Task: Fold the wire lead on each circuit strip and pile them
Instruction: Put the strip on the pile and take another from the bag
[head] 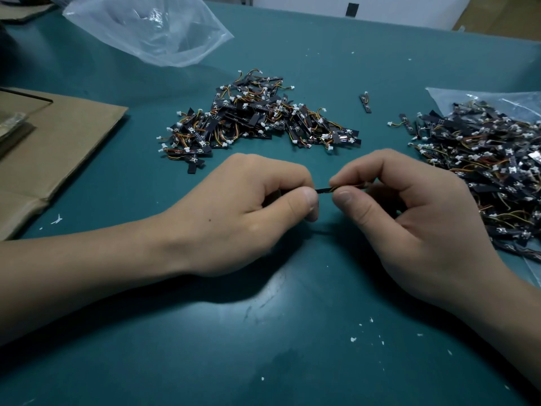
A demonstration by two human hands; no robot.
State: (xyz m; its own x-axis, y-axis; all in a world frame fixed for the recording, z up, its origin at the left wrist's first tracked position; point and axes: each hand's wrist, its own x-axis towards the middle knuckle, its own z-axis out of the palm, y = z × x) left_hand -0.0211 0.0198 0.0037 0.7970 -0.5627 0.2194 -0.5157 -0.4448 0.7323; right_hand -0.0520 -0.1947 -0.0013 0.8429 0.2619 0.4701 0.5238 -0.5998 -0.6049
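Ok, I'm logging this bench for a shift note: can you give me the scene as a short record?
table: teal, white specks
left hand: pinches strip, black end
right hand: pinches strip, wire end
middle pile: strips, beyond the hands
right pile: strips, on clear bag
far bag: clear, top left
cardboard: left edge

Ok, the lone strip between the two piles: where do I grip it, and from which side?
Probably pinch the lone strip across its narrow width near the middle, coming from above. It lies flat on the mat, long axis pointing away from the camera, so its long edges face left and right, clear of the centre pile and the right pile.
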